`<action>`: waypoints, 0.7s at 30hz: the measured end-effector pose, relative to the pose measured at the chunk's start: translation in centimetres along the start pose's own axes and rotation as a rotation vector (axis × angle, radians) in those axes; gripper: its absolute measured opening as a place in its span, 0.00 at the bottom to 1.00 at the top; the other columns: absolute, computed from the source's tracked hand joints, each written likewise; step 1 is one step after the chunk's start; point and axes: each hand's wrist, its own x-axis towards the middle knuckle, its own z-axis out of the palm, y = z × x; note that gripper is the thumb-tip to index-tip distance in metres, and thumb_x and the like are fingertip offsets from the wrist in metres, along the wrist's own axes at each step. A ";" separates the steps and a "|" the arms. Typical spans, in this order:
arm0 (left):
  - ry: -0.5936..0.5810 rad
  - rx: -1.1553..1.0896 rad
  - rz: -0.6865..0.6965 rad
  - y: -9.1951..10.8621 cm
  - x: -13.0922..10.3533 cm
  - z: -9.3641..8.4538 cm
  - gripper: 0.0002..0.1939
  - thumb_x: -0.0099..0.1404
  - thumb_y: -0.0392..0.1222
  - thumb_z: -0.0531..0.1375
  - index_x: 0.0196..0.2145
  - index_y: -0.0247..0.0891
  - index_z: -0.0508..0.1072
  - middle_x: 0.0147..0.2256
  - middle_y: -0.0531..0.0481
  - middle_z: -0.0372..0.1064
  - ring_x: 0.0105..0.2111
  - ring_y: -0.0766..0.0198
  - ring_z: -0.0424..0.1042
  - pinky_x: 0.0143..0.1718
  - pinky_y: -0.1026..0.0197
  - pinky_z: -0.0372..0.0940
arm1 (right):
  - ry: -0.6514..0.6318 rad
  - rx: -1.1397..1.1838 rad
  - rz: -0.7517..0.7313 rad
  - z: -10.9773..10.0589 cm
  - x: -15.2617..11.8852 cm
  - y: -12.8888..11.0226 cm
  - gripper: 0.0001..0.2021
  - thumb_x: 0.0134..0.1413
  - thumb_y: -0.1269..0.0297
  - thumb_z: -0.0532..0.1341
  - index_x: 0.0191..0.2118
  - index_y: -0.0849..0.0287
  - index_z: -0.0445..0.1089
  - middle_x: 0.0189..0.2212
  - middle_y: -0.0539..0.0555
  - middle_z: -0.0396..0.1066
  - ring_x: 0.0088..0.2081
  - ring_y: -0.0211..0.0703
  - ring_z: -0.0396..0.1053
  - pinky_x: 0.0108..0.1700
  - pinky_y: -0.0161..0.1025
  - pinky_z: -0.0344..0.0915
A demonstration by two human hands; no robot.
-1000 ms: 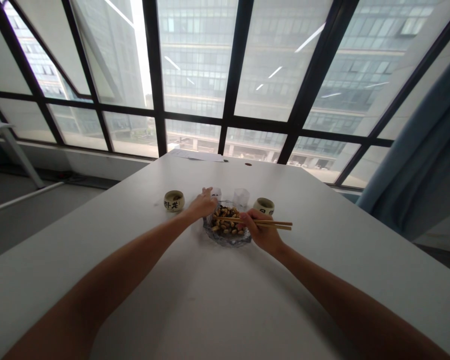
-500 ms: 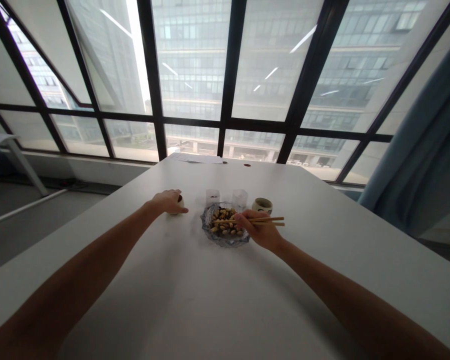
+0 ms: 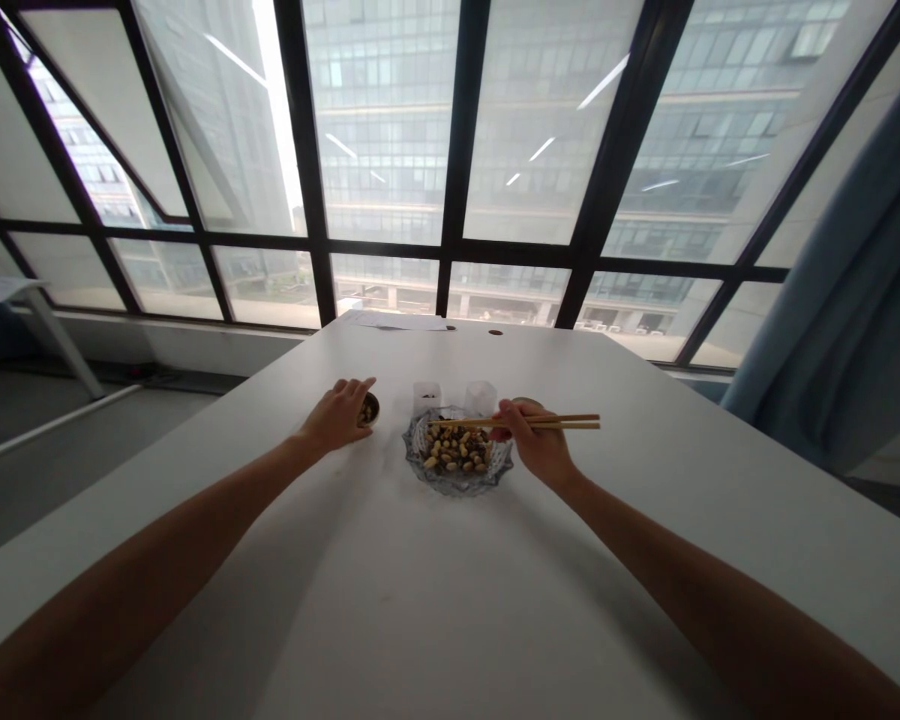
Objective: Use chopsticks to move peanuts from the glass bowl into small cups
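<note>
My left hand point(image 3: 336, 415) is closed around a small round cup point(image 3: 376, 407), tilted so its mouth faces the plate side; small pale bits show inside. A pair of wooden chopsticks point(image 3: 574, 422) is gripped in my right hand point(image 3: 536, 445). Their tips reach left over the far part of a scalloped clear glass dish point(image 3: 459, 490). In that dish lies a heap of pistachio-like nuts point(image 3: 456, 448) with darker small pieces among them. I cannot make out anything between the chopstick tips.
Behind the dish stand two small translucent containers, a left one point(image 3: 427, 394) with dark bits inside and a right one point(image 3: 481, 396). Another cup point(image 3: 527, 401) is mostly hidden behind my right hand. Papers point(image 3: 394, 320) lie at the white table's point(image 3: 420, 620) far end, by the windows.
My left hand has tipped the cup, so its inside now shows. My right hand and the chopsticks have shifted right and slightly away from me, covering most of the right cup.
</note>
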 end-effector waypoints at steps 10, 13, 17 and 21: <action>-0.245 -0.123 -0.290 -1.8 3.6 -0.8 0.55 0.52 0.60 0.68 0.68 0.28 0.51 0.60 0.30 0.66 0.58 0.43 0.68 0.57 0.53 0.64 | 0.125 -0.056 -0.087 -5.3 0.7 -0.7 0.28 0.53 0.34 0.62 0.27 0.58 0.75 0.20 0.56 0.76 0.22 0.44 0.74 0.27 0.40 0.73; -0.222 -0.062 -0.244 0.9 5.7 -1.1 0.54 0.54 0.63 0.66 0.67 0.27 0.54 0.65 0.28 0.56 0.64 0.40 0.59 0.62 0.50 0.59 | 0.189 -0.126 -0.128 -8.2 1.4 -0.6 0.27 0.53 0.35 0.63 0.27 0.59 0.76 0.20 0.56 0.77 0.22 0.44 0.74 0.26 0.40 0.72; -0.112 -0.149 0.055 9.1 8.7 -0.4 0.42 0.64 0.62 0.58 0.66 0.32 0.58 0.65 0.33 0.59 0.65 0.45 0.59 0.64 0.49 0.55 | 0.230 -0.235 -0.127 -11.8 2.4 -0.1 0.28 0.54 0.35 0.62 0.28 0.59 0.76 0.20 0.56 0.77 0.23 0.45 0.75 0.27 0.40 0.71; -0.205 -0.251 0.284 17.2 11.8 1.3 0.43 0.61 0.63 0.61 0.66 0.38 0.58 0.64 0.36 0.62 0.63 0.45 0.61 0.63 0.48 0.55 | 0.137 -0.440 -0.141 -14.1 2.7 -0.6 0.28 0.56 0.35 0.59 0.27 0.58 0.76 0.22 0.57 0.78 0.25 0.47 0.76 0.28 0.40 0.70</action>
